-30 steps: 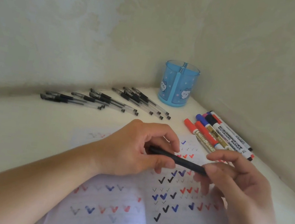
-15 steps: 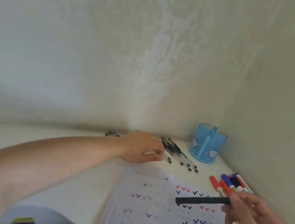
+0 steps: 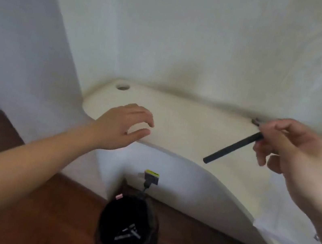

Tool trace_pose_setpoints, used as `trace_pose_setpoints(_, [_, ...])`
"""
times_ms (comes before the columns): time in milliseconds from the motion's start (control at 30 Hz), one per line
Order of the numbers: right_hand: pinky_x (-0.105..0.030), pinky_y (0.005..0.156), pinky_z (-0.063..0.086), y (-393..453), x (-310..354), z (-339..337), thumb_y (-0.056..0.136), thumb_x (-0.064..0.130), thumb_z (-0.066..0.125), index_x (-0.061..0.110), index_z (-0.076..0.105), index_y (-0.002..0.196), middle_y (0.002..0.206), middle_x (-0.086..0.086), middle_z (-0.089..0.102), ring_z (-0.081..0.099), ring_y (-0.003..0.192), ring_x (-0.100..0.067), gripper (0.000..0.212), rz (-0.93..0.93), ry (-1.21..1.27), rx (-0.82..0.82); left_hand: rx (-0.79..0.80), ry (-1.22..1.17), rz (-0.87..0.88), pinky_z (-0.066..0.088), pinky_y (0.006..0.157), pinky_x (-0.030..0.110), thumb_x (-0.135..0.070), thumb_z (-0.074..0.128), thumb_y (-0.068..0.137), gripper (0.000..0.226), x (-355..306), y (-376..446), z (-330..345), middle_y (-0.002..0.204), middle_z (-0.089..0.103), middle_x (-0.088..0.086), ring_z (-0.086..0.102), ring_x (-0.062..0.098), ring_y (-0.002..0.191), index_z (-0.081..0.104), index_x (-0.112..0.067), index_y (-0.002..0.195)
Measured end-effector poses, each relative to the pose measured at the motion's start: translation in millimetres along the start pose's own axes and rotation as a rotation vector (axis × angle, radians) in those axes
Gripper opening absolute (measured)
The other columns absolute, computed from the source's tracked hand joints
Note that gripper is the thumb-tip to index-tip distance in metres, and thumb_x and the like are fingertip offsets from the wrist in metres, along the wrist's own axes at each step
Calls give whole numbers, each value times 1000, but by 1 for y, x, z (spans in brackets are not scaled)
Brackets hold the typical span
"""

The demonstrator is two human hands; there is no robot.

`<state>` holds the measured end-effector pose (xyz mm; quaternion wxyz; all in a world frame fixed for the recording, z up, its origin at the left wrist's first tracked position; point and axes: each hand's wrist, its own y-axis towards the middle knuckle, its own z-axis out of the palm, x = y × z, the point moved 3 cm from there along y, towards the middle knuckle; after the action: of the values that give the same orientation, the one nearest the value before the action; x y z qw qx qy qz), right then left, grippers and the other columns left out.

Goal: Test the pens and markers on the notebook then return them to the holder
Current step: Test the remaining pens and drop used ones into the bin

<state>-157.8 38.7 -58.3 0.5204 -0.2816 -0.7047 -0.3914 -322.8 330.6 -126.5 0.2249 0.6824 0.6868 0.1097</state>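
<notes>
We hold one black pen over the desk, away from the notebook

From largest to smallest: the cream desk [image 3: 187, 122] fills the middle; a dark bin [image 3: 127, 229] on the floor at 6 o'clock holds what looks like scraps, too blurred to name. Our left hand [image 3: 125, 126] hovers at 9 o'clock, fingers loosely curled, holding nothing. Our right hand [image 3: 291, 150] at 3 o'clock pinches the black pen [image 3: 232, 147]. The holder is out of view. We judge the light pinch could drop the pen toward the bin.
</notes>
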Motion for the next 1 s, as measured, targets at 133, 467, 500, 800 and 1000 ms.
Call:
trace_pose_setpoints(133, [-20,41,33,-5,-8,67,89,18,67,10,65,79,61,-9,69,52,45,-22,12,-15,-134,195,-2,26,-123,51,88,37,-39,52,95,28,23,-80,-20,113,65,-6,61,16,107,67,-19,106])
trace_pose_setpoints(467, [-26,47,41,-23,1,91,88,26,67,26,65,86,62,1,72,45,42,-16,2,-76,-340,381,-72,-22,-129,50,88,35,-39,54,93,28,23,-85,-29,110,67,-7,61,13,104,69,-19,105])
trace_pose_setpoints(500, [-27,48,40,-24,10,81,87,26,68,26,66,85,62,-1,72,44,42,-18,2,-95,-301,361,-72,-37,-108,51,87,35,-39,54,94,27,19,-74,-26,110,67,-8,61,12,104,69,-19,105])
trace_pose_setpoints(800, [-12,37,32,-35,55,-99,63,60,71,25,67,88,58,-8,64,41,31,-18,43,-127,-92,-27,-131,-247,164,50,87,36,-34,54,95,21,-77,75,27,108,64,-14,59,9,105,68,-20,103])
trace_pose_setpoints(1000, [-15,36,33,-45,-17,-219,80,33,72,25,71,80,58,-12,64,40,35,-14,8,115,-75,-476,-15,-211,224,48,91,35,-28,58,91,23,-148,195,108,120,62,-10,55,15,114,62,-23,113])
